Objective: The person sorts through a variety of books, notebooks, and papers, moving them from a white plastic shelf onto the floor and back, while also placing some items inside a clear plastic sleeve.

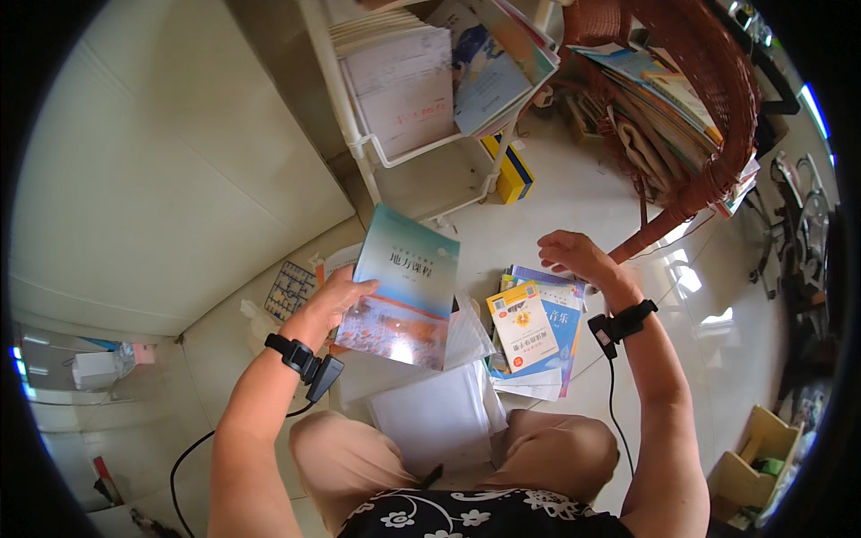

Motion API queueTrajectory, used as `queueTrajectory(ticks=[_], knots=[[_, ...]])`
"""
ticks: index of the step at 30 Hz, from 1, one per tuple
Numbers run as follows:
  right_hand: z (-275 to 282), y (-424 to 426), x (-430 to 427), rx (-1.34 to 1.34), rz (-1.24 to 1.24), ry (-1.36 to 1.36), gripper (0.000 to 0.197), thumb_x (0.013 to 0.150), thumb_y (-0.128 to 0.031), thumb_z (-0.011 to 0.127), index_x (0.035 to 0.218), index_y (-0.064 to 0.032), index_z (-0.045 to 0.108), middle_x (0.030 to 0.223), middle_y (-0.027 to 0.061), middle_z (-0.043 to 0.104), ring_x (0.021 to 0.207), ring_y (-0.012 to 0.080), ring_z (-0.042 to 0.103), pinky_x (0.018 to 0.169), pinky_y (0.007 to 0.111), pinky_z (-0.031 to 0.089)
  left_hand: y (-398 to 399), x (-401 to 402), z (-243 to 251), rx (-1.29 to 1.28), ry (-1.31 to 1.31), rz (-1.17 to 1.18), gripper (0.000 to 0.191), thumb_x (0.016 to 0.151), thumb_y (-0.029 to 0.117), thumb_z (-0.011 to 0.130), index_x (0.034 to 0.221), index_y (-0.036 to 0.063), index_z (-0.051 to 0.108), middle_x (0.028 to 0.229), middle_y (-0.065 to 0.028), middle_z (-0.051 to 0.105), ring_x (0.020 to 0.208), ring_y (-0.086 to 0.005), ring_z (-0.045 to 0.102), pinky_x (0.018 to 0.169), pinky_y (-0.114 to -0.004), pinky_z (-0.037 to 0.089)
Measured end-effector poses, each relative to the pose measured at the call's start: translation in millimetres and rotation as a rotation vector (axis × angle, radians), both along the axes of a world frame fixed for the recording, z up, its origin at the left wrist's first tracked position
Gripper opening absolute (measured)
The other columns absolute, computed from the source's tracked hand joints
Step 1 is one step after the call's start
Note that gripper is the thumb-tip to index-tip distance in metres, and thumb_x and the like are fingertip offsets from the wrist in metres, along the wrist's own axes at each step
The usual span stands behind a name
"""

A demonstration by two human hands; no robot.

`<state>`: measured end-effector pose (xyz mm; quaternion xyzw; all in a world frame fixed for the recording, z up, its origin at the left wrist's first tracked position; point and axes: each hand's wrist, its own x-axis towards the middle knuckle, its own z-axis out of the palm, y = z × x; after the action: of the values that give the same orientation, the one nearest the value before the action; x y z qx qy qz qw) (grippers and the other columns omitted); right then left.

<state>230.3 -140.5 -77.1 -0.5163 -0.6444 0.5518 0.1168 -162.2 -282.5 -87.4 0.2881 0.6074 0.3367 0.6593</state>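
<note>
My left hand [340,296] grips the left edge of a softcover textbook [403,296], thumb on top of its cover. The book is held tilted over loose papers, its cover teal above and orange landscape below, with printed writing. My right hand [575,255] hovers with loosely curled fingers and nothing visible in it. Just below it on the floor lies a small stack, where a yellow-and-white booklet [521,326] rests on a blue book [562,316]. White paper sheets [430,410] lie between my knees, and a clear plastic sleeve [471,329] shows partly behind the textbook.
Ahead stands a white rack [360,155] holding notebooks [403,87] and books, with a yellow box [514,171] beside it. A brown wicker chair [706,168] bears piled books [666,101]. A dark plastic grid [289,289] lies by the pale panel [181,168] at left. Cables hang from both wrist straps.
</note>
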Motion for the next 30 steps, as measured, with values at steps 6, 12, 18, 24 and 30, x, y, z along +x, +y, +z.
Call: queueTrajectory(ticks=[6, 12, 18, 24, 30], knots=[[17, -25, -76, -0.087, 0.306, -0.238, 0.032, 0.088, -0.025, 0.059, 0.107, -0.0002, 0.061, 0.092, 0.0082, 0.067, 0.081, 0.014, 0.065, 0.068, 0.026, 0.053, -53, -45, -83, -0.023, 0.044, -0.056, 0.037, 0.086, 0.005, 0.055, 0.122, 0.0008, 0.05, 0.104, -0.012, 0.061, 0.086, -0.0191, 0.059, 0.067, -0.034, 0.05], [28, -38, -163, -0.064, 0.555, -0.379, 0.032, 0.086, -0.022, 0.06, 0.11, -0.0005, 0.06, 0.092, 0.0085, 0.066, 0.082, 0.0152, 0.064, 0.07, 0.028, 0.052, -95, -73, -148, 0.338, 0.446, -0.28, 0.051, 0.069, 0.032, 0.068, 0.113, 0.0071, 0.058, 0.101, -0.0231, 0.064, 0.095, -0.0372, 0.062, 0.083, -0.043, 0.05], [63, -53, -217, -0.081, 0.562, -0.424, 0.031, 0.086, -0.02, 0.059, 0.11, -0.0006, 0.06, 0.09, 0.008, 0.066, 0.081, 0.0141, 0.062, 0.072, 0.027, 0.051, -98, -75, -105, 0.17, 0.694, -0.46, 0.067, 0.075, 0.038, 0.073, 0.114, -0.0094, 0.048, 0.103, -0.0278, 0.061, 0.093, -0.0377, 0.063, 0.079, -0.04, 0.051], [87, -15, -175, -0.233, 0.421, -0.266, 0.029, 0.091, -0.014, 0.057, 0.115, 0.0009, 0.057, 0.098, 0.0086, 0.065, 0.088, 0.0164, 0.063, 0.078, 0.03, 0.053, -33, -17, -44, 0.531, 1.0, -0.629, 0.054, 0.077, 0.04, 0.07, 0.107, -0.002, 0.053, 0.095, -0.0204, 0.064, 0.082, -0.0356, 0.064, 0.071, -0.043, 0.051], [39, 60, -77, -0.173, 0.074, 0.023, 0.029, 0.093, -0.02, 0.055, 0.115, -0.0002, 0.057, 0.097, 0.009, 0.064, 0.088, 0.0187, 0.064, 0.08, 0.032, 0.054, 57, 97, -58, 0.485, 0.753, -0.546, 0.055, 0.079, 0.037, 0.068, 0.115, -0.0022, 0.052, 0.09, -0.019, 0.066, 0.084, -0.0342, 0.064, 0.073, -0.04, 0.05]])
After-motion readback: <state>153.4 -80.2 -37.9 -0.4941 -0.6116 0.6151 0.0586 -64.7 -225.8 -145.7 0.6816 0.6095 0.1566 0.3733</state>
